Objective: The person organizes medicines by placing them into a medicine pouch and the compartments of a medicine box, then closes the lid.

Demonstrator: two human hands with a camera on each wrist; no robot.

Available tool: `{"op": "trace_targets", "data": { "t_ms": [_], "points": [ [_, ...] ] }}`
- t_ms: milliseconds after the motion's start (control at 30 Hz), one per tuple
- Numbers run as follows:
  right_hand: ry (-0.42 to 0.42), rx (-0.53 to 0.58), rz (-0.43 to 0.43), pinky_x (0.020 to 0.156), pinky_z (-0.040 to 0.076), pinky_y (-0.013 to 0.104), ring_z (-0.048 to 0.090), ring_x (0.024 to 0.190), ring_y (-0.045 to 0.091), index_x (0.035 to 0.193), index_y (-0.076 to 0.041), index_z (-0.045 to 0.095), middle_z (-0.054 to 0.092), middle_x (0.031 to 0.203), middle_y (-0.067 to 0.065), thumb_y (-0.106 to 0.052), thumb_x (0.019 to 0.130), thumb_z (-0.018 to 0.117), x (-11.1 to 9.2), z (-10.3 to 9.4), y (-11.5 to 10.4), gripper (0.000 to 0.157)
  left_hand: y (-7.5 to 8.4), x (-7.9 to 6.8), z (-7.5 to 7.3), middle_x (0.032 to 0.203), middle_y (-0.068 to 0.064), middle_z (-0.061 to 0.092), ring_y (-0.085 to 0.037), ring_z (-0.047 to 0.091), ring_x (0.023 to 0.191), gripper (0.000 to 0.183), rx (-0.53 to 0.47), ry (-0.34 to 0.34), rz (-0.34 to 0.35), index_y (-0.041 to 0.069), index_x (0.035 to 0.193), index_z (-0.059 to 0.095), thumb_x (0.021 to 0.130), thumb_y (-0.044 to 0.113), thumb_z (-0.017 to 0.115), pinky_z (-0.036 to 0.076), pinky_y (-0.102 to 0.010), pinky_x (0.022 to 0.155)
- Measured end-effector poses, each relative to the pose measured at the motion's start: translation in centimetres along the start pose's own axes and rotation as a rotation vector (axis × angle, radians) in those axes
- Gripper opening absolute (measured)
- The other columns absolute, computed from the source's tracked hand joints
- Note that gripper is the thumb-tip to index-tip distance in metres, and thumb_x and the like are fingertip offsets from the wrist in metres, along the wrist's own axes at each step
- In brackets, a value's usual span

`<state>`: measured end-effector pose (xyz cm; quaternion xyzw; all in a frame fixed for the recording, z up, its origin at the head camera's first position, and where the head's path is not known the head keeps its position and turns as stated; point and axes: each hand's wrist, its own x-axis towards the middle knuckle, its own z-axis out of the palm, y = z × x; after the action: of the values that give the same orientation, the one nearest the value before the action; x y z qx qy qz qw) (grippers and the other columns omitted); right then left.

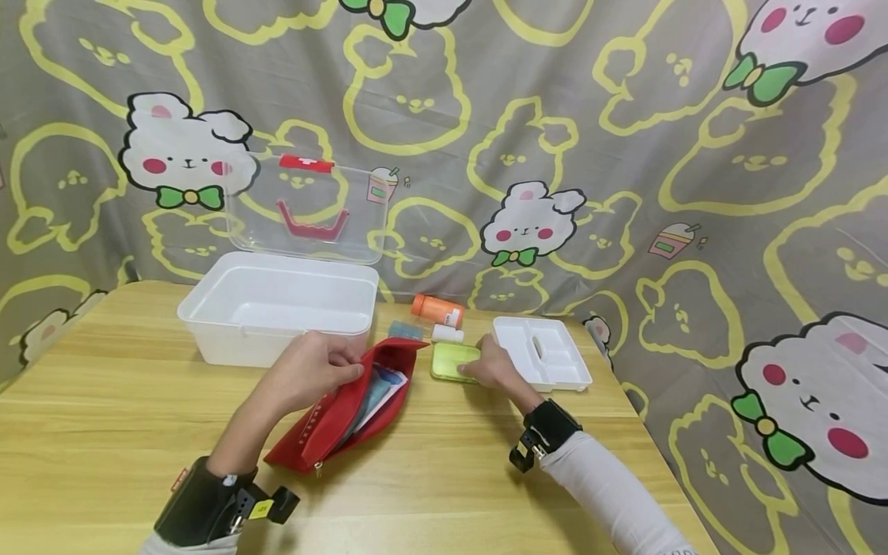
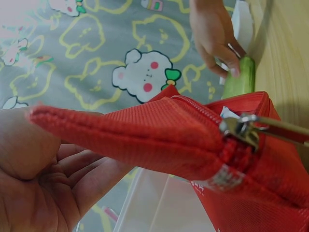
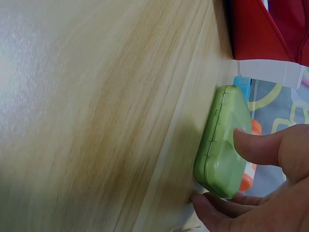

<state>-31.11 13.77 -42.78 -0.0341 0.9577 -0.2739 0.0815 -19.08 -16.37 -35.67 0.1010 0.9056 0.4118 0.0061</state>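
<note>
So from where I'm standing, it's all about the gap between the green plastic case (image 1: 449, 359) and the red zip pouch (image 1: 326, 432). The case is on the right side of the surface (image 1: 430, 478), just past the pouch's far-right corner, its long axis running roughly left-right, so one short end faces the pouch. The right hand (image 1: 494, 364) is at the other end, on the side by the white divided tray (image 1: 569, 351), pinching the case with the thumb on the lid and fingertips down by the edge. Can't tell if it's actually off the wood. It's easily the nearer hand. The left hand (image 1: 312, 374) pinches the pouch's upper edge between thumb and fingers, over on the pouch's left, and the unzipped mouth gapes, tilted up. The pouch itself slants from near-left to far-right, between both hands.
</note>
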Motion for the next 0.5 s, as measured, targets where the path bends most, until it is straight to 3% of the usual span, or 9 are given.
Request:
{"op": "trace_targets", "data": {
  "t_ms": [167, 400, 500],
  "points": [
    [0.016, 0.024, -0.009, 0.093, 0.05, 0.047, 0.06, 0.104, 0.034, 0.124, 0.003, 0.046, 0.061, 0.112, 0.023, -0.025, 0.084, 0.08, -0.15, 0.1, -0.03, 0.06, 0.01, -0.01, -0.03, 0.086, -0.004, 0.075, -0.016, 0.066, 0.076, 0.005, 0.003, -0.002, -0.004, 0.009, 0.091, 0.077, 0.09, 0.012, 0.074, 0.055, -0.028, 0.064],
    [0.012, 0.064, -0.008, 0.097, 0.05, 0.049, 0.06, 0.113, 0.038, 0.124, 0.002, 0.05, 0.061, 0.12, 0.024, -0.029, 0.084, 0.082, -0.45, 0.23, 0.07, 0.06, 0.0, -0.04, -0.06, 0.087, -0.004, 0.075, -0.016, 0.066, 0.077, 0.006, 0.006, 0.0, -0.008, 0.009, 0.092, 0.077, 0.09, 0.013, 0.074, 0.055, -0.028, 0.065],
    [0.008, 0.083, -0.011, 0.09, 0.052, 0.045, 0.063, 0.104, 0.034, 0.125, 0.001, 0.052, 0.063, 0.117, 0.021, -0.029, 0.085, 0.081, -0.58, 0.21, 0.13, 0.057, 0.0, -0.06, -0.06, 0.087, -0.004, 0.075, -0.017, 0.065, 0.076, 0.005, 0.006, -0.001, -0.012, 0.009, 0.092, 0.077, 0.09, 0.013, 0.074, 0.055, -0.029, 0.064]
  ]
}}
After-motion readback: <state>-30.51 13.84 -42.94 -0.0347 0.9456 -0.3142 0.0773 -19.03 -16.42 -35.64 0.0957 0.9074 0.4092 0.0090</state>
